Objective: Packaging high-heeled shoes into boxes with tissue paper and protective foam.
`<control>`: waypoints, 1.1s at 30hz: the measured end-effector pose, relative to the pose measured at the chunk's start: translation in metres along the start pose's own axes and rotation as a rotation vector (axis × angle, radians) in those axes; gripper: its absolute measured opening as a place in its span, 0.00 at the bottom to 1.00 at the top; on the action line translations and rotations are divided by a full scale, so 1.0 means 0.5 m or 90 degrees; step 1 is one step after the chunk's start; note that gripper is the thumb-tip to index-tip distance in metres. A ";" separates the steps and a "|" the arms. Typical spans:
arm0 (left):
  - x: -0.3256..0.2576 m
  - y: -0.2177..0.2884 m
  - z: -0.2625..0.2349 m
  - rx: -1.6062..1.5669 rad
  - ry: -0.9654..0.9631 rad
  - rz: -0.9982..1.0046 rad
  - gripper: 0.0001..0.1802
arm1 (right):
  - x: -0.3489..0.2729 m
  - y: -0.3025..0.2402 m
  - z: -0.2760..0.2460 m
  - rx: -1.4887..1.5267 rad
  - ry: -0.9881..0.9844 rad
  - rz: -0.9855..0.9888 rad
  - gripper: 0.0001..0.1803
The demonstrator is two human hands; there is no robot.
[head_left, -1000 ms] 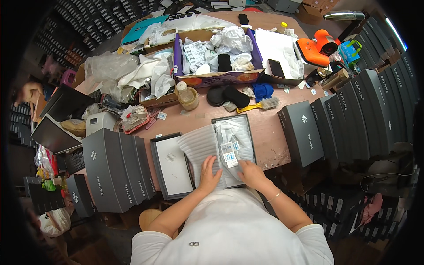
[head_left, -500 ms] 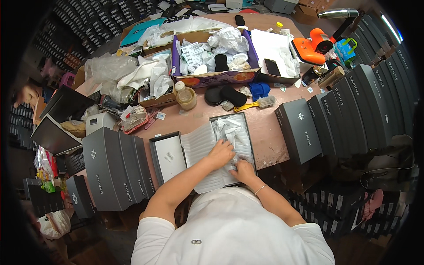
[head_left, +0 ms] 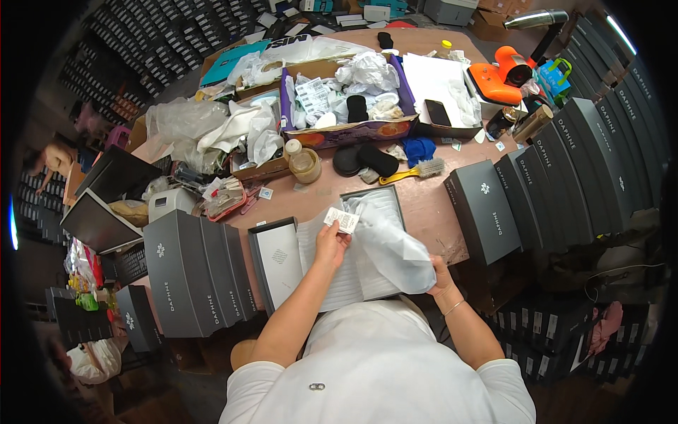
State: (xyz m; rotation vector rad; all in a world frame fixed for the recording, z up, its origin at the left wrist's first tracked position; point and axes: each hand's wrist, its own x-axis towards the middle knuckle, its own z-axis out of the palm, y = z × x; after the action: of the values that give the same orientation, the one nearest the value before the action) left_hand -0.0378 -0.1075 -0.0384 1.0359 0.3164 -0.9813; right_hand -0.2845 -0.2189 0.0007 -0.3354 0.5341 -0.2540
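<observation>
My left hand (head_left: 332,247) pinches a small white printed tag (head_left: 344,220) above the open shoe box. My right hand (head_left: 442,274) grips the lower right end of a translucent whitish plastic bag (head_left: 397,256), which slants across the box; its contents, if any, cannot be made out. Below it lies the dark grey shoe box (head_left: 400,205), lined with white ribbed foam sheet (head_left: 328,267) that spills over its left side. Left of the box is a shallow dark-rimmed tray or lid (head_left: 277,260), white inside.
Upright dark grey shoe boxes stand at left (head_left: 180,272) and right (head_left: 482,212). Beyond lie a yellow-handled brush (head_left: 413,172), a jar (head_left: 304,166), a purple carton (head_left: 346,134) of crumpled paper and an orange device (head_left: 498,78). Another person's arm (head_left: 56,161) shows far left.
Both hands have come up from inside the box. The bag is lifted and stretched toward the right hand, which moved right. The left hand moved left and now holds the tag.
</observation>
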 end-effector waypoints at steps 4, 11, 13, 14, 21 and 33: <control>-0.016 -0.043 -0.011 -0.015 0.028 -0.023 0.10 | 0.014 0.005 -0.015 0.062 -0.035 -0.100 0.39; -0.058 -0.062 -0.046 0.639 -0.180 0.170 0.25 | 0.058 -0.019 0.101 0.066 -0.101 -0.213 0.49; -0.132 -0.051 -0.011 0.691 -0.196 0.383 0.29 | 0.059 -0.019 0.115 0.009 -0.140 -0.140 0.44; -0.170 -0.040 0.008 0.654 -0.223 0.433 0.31 | 0.064 -0.016 0.104 -0.033 -0.144 -0.089 0.42; -0.233 0.005 0.000 0.002 -0.017 0.064 0.29 | 0.075 0.070 0.181 -0.848 -0.202 -0.092 0.20; -0.191 0.064 -0.090 0.053 0.017 0.148 0.25 | 0.098 0.020 0.085 -1.144 0.135 -0.368 0.13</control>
State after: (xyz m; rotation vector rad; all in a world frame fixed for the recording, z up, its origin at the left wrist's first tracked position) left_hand -0.0558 -0.0147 0.0180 1.1344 0.1731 -0.7761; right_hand -0.2196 -0.2153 0.0092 -2.2467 0.7538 -0.3055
